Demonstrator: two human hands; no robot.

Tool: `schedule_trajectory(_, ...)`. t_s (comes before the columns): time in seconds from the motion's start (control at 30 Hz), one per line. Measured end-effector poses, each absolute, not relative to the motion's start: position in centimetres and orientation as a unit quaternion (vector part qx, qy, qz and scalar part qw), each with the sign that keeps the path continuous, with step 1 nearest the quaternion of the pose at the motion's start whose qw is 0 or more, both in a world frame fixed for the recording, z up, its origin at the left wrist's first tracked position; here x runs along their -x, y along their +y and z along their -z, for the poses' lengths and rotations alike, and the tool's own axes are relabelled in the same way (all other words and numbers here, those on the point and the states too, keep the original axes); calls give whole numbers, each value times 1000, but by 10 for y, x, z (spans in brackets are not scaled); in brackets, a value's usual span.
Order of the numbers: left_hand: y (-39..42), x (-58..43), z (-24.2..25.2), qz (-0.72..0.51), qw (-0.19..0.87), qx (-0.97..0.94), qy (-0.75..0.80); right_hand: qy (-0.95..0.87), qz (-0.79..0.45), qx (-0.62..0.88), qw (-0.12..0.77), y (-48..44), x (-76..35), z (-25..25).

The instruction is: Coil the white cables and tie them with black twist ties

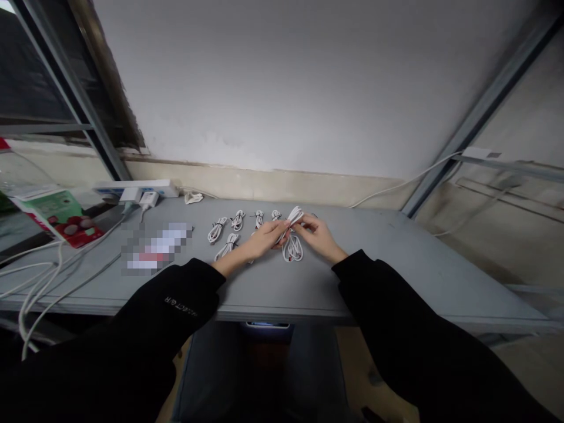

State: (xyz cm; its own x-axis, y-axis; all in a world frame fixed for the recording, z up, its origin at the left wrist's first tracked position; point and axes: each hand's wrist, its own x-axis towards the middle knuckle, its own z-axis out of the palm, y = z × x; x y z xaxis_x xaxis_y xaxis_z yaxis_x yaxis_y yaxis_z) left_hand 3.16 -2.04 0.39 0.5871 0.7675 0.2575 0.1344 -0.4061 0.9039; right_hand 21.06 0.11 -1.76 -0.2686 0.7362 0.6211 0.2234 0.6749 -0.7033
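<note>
Left hand [259,242] and right hand [316,236] both half closed, fingers pinching white cable coil [293,220] at center of frame, above table [352,276]. Coil seems light, soft, springy; better hold at its tied middle. Other coils [216,230] lie nearby.

The left hand [263,242] and right hand [315,237] meet, fingers [301,221] curled inward.
</note>
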Motion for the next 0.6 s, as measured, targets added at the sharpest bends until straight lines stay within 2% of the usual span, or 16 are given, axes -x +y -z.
schedule_trajectory(0.17, -25, -30, -8, -332, 312, -817, 354, -726, -336, 307, 515, 1, -207, 19)
schedule_trajectory(0.33, -24, -29, -5, -320, 192, -853, 366, -676, -463, 326, 472, -1, -208, 17)
schedule_trajectory(0.6, -23, -30, 0, -311, 129, -863, 378, -535, -672, 276, 431, -6, -207, 12)
